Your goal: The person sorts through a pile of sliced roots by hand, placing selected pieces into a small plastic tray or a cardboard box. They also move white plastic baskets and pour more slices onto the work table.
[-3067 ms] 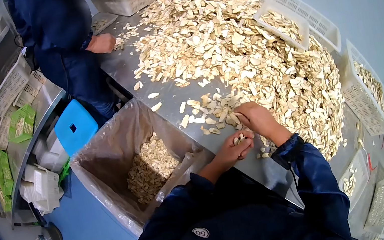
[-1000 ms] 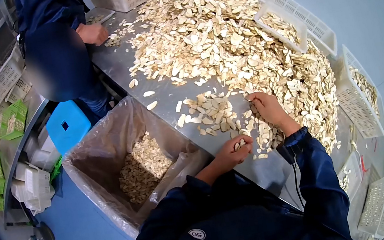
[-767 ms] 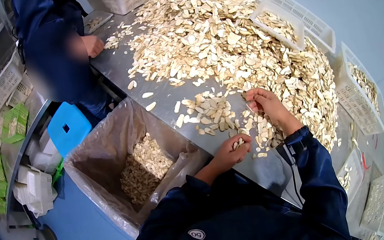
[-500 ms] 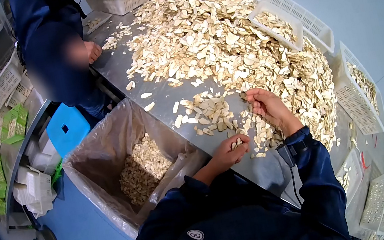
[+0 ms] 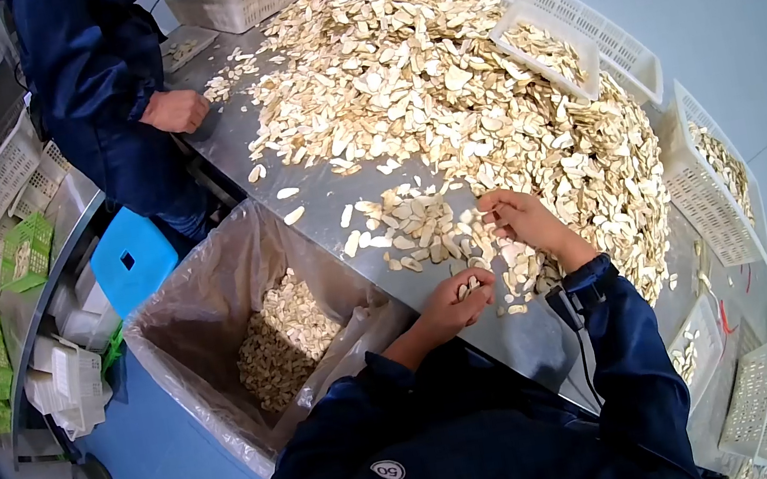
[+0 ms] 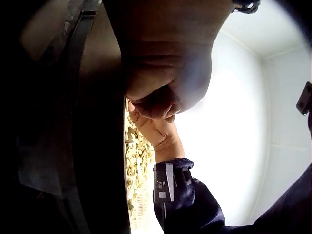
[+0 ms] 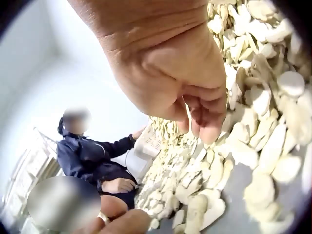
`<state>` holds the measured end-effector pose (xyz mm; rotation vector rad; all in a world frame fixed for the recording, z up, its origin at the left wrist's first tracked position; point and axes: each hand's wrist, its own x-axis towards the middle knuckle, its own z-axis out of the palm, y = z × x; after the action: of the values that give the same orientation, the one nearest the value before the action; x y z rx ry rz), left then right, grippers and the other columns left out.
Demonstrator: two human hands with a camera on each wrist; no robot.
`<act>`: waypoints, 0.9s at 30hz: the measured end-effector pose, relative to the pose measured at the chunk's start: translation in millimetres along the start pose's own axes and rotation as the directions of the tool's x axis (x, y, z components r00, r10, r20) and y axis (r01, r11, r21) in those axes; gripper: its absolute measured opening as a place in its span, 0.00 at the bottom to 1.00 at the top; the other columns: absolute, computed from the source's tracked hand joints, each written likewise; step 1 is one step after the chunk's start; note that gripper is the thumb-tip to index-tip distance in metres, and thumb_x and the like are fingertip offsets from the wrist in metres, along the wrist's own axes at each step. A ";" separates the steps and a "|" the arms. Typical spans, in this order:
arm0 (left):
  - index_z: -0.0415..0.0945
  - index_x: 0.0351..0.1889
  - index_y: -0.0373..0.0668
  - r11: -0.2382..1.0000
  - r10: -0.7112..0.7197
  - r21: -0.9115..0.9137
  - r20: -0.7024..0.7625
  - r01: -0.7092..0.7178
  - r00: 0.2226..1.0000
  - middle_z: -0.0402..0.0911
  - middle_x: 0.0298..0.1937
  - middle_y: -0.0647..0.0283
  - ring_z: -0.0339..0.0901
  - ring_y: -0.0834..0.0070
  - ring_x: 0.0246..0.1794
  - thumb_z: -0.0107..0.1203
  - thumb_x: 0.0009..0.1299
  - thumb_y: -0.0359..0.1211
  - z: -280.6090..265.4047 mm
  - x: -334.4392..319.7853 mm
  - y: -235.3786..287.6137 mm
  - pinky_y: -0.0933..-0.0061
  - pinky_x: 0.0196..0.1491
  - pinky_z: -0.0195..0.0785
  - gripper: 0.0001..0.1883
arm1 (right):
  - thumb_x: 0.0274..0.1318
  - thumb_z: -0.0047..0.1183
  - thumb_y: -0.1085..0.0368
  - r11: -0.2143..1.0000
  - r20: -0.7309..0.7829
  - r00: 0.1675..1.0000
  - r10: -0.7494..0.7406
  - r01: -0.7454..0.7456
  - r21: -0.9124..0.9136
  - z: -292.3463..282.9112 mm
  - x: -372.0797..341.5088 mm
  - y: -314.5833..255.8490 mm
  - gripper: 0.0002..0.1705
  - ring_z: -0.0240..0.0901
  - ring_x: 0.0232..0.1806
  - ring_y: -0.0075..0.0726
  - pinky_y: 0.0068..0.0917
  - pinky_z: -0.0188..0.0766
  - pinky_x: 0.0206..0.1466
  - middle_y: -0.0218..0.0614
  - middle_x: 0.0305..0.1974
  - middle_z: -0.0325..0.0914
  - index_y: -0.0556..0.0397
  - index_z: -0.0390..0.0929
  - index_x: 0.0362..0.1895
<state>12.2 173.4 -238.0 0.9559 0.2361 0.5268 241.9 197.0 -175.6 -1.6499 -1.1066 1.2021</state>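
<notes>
Thin pale slices form a large heap [image 5: 416, 72] on the metal table, and a looser patch of slices [image 5: 421, 218] lies nearer the body. My left hand [image 5: 451, 311] is curled round a few slices [image 5: 468, 286] at the table's near edge; in the left wrist view this hand [image 6: 165, 73] hides them. Beyond it, my right hand [image 5: 531, 223] hovers low at the patch's right side. In the right wrist view its bent fingers [image 7: 209, 130] point down over the slices, thumb apart, with nothing visible between them.
A lined bin [image 5: 204, 320] partly filled with slices stands against the table's left edge. White baskets [image 5: 713, 174] line the far and right sides. Another person [image 5: 102, 104] stands at the upper left, beside a blue stool [image 5: 131, 259].
My right hand has shifted a little toward my body from the heap's edge. My left hand keeps its hold on the slices. The other person's arm and body have moved.
</notes>
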 end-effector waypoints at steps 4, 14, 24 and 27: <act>0.72 0.48 0.39 1.000 -0.006 -0.008 -0.005 0.006 1.000 0.73 0.33 0.69 0.61 0.89 0.21 0.51 0.77 0.32 0.7 -1.2 -0.5 0.84 0.24 0.52 0.07 | 0.69 0.41 0.70 0.917 -0.047 0.967 -0.252 0.223 -0.332 -9.8 8.4 4.0 0.15 0.77 0.36 0.25 0.23 0.73 0.41 0.31 0.33 0.81 0.57 0.81 0.48; 0.72 0.51 0.39 1.000 -0.009 0.028 -0.016 0.009 1.000 0.74 0.34 0.68 0.62 0.89 0.21 0.52 0.77 0.32 -0.7 0.0 -2.1 0.83 0.24 0.53 0.09 | 0.56 0.53 0.73 0.419 0.161 0.814 -0.558 0.444 -0.792 -4.5 2.2 17.3 0.10 0.78 0.41 0.56 0.42 0.74 0.47 0.47 0.40 0.82 0.53 0.82 0.42; 0.71 0.53 0.39 1.000 -0.004 0.004 0.012 0.003 1.000 0.74 0.36 0.67 0.61 0.88 0.21 0.51 0.78 0.32 -1.0 0.0 -1.2 0.83 0.24 0.53 0.10 | 0.62 0.56 0.66 0.800 0.116 0.965 -0.236 0.260 -0.541 13.9 -11.3 -10.9 0.09 0.76 0.26 0.28 0.27 0.72 0.33 0.34 0.24 0.78 0.57 0.81 0.43; 0.71 0.53 0.39 1.000 -0.006 0.023 0.007 0.006 1.000 0.74 0.36 0.67 0.61 0.88 0.21 0.51 0.78 0.31 0.2 0.5 0.7 0.83 0.24 0.53 0.10 | 0.66 0.53 0.62 0.874 0.144 0.982 -0.118 0.172 -0.455 16.1 -13.2 -19.8 0.12 0.76 0.25 0.26 0.27 0.73 0.33 0.34 0.24 0.79 0.57 0.82 0.45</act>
<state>12.5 173.9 -237.3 0.9790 0.2394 0.5159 220.3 192.2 -157.2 -1.8224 -1.6627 0.9873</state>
